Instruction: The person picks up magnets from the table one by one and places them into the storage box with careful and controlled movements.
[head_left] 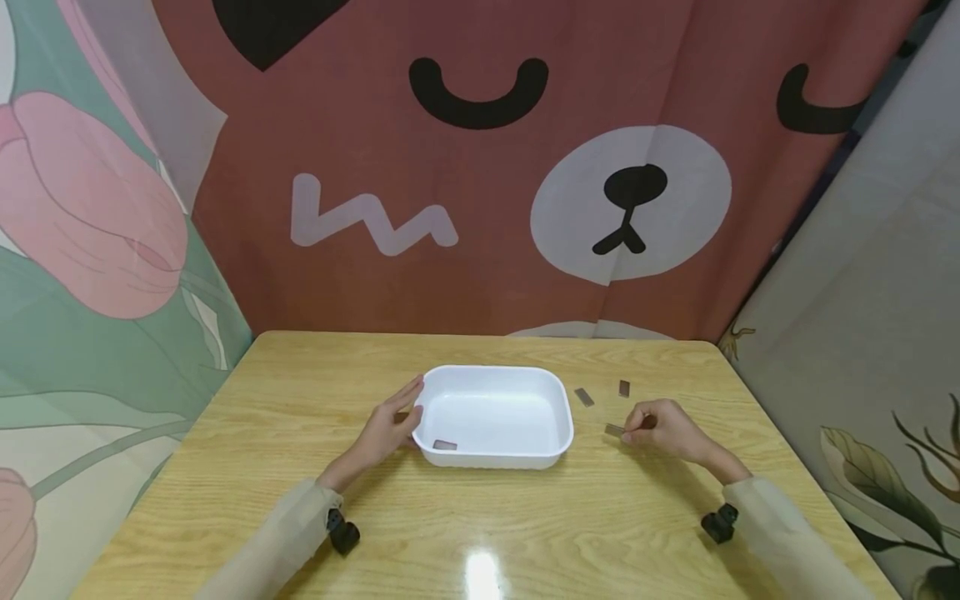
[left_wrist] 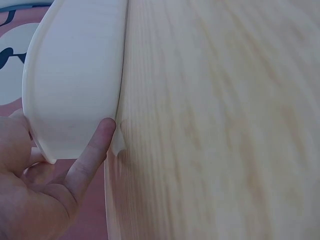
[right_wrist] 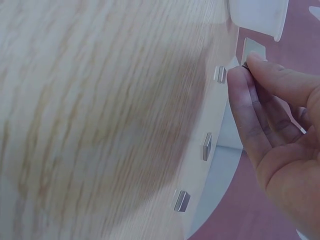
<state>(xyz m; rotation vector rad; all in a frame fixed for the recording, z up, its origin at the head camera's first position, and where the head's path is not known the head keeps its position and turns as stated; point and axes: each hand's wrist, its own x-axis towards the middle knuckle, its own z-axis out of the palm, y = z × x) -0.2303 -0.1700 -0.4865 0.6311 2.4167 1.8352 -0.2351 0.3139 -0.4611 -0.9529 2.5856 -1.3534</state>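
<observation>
Metal pieces (head_left: 584, 397) — on table (head_left: 420, 533), beside tray (head_left: 495, 412)

Wooden desk (head_left: 300, 417); brown bear-print cloth (head_left: 480, 283) behind; pink-flower cloth (head_left: 97, 275) left; pale leaf-print cloth (head_left: 862, 333) right.

A wood-grain table (head_left: 315, 375) bears a white tray (head_left: 491, 461); small grey rectangular pieces (head_left: 584, 397) lie right of it.
</observation>
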